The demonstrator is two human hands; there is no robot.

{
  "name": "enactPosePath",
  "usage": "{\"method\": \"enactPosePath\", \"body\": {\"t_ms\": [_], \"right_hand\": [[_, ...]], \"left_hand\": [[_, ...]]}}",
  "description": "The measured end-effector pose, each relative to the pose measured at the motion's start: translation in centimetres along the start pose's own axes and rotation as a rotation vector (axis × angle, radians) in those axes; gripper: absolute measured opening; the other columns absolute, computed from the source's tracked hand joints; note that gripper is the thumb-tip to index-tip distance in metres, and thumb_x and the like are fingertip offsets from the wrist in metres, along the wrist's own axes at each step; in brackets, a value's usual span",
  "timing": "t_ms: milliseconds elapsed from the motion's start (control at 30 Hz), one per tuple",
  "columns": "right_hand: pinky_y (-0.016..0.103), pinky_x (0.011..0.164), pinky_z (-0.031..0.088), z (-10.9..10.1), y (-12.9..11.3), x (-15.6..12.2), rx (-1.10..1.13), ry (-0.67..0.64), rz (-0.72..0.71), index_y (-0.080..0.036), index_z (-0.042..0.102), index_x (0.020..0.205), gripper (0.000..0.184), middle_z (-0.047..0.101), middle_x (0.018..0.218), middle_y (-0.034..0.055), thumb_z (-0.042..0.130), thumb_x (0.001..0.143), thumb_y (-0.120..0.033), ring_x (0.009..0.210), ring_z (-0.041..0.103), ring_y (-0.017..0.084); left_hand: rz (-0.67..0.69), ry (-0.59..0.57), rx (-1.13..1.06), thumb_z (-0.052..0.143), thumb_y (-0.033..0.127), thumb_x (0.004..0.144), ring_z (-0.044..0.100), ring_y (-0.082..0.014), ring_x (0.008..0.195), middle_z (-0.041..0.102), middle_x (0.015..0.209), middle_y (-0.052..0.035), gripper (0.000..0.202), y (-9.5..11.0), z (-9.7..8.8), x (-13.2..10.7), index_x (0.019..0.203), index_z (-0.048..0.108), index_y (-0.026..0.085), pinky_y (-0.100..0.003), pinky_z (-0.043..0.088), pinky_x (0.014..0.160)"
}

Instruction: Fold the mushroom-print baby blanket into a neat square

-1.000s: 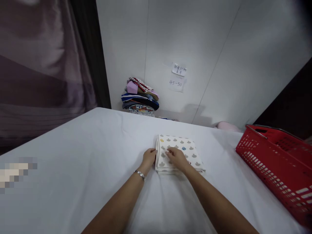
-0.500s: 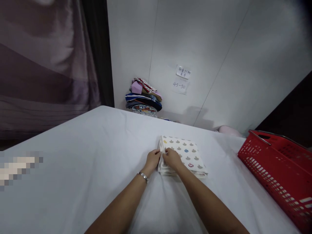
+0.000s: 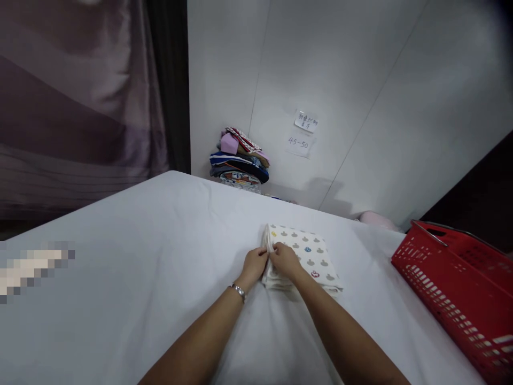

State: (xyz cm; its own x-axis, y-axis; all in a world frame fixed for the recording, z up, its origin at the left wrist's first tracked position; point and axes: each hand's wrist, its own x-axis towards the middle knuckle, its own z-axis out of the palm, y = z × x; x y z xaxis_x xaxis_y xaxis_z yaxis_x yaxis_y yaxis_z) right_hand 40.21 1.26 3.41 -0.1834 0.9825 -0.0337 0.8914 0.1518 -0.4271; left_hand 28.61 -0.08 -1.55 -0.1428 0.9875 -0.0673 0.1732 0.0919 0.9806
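Observation:
A folded white cloth [image 3: 310, 254] printed with small grey, blue and red shapes lies on the white table [image 3: 140, 256]. My left hand [image 3: 255, 264], with a silver bracelet on the wrist, pinches the cloth's left edge, fingers curled. My right hand [image 3: 284, 259] sits right beside it, fingers closed on the same left edge. Both hands touch each other at the fold.
A red plastic basket [image 3: 460, 289] stands at the table's right edge. A stack of folded colourful clothes [image 3: 239, 160] rests against the wall beyond the table's far side, below two paper notes [image 3: 302, 133]. A dark curtain [image 3: 80, 96] hangs at left.
My right hand has slid left across the cloth to its left edge, meeting my left hand. The view has shifted slightly.

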Motion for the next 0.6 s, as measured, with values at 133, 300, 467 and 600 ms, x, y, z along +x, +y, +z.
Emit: {"method": "enactPosePath", "body": {"t_ms": [133,300,467,600], "right_hand": [[0.026,0.064,0.036,0.7,-0.4,-0.6,-0.014,-0.026,-0.013,-0.019,0.059,0.108,0.031,0.068,0.087,0.0064,0.048,0.084,-0.037,0.079,0.061,0.019],[0.025,0.064,0.036,0.9,-0.1,-1.2,-0.023,-0.010,-0.061,-0.019,0.058,0.112,0.035,0.067,0.084,0.0044,0.049,0.079,-0.021,0.077,0.060,0.018],[0.023,0.061,0.036,0.8,0.3,-1.3,0.081,0.024,-0.083,-0.018,0.060,0.108,0.035,0.066,0.080,0.0030,0.046,0.076,-0.016,0.072,0.058,0.016],[0.022,0.061,0.036,1.0,0.3,-1.7,0.110,0.004,-0.136,-0.020,0.061,0.105,0.028,0.065,0.076,0.0009,0.047,0.081,-0.023,0.067,0.057,0.014]], "left_hand": [[-0.089,-0.033,-0.068,0.049,0.016,0.075,0.061,-0.0152,0.061,0.069,0.068,-0.0032,0.024,-1.0,-0.3,0.5,0.084,0.071,0.014,-0.024,0.046,0.057],[-0.108,-0.007,-0.100,0.049,0.027,0.080,0.061,-0.0147,0.063,0.070,0.073,-0.0047,0.027,-1.1,-0.4,1.2,0.089,0.070,0.013,-0.023,0.045,0.056],[-0.081,-0.037,-0.059,0.052,0.022,0.075,0.059,-0.0147,0.064,0.068,0.069,-0.0029,0.018,-0.7,-0.2,1.1,0.071,0.069,0.015,-0.022,0.043,0.057],[-0.091,-0.048,-0.009,0.047,0.026,0.078,0.056,-0.0141,0.054,0.064,0.059,-0.0024,0.026,-0.6,-0.3,1.2,0.064,0.065,0.014,-0.024,0.041,0.053]]}}
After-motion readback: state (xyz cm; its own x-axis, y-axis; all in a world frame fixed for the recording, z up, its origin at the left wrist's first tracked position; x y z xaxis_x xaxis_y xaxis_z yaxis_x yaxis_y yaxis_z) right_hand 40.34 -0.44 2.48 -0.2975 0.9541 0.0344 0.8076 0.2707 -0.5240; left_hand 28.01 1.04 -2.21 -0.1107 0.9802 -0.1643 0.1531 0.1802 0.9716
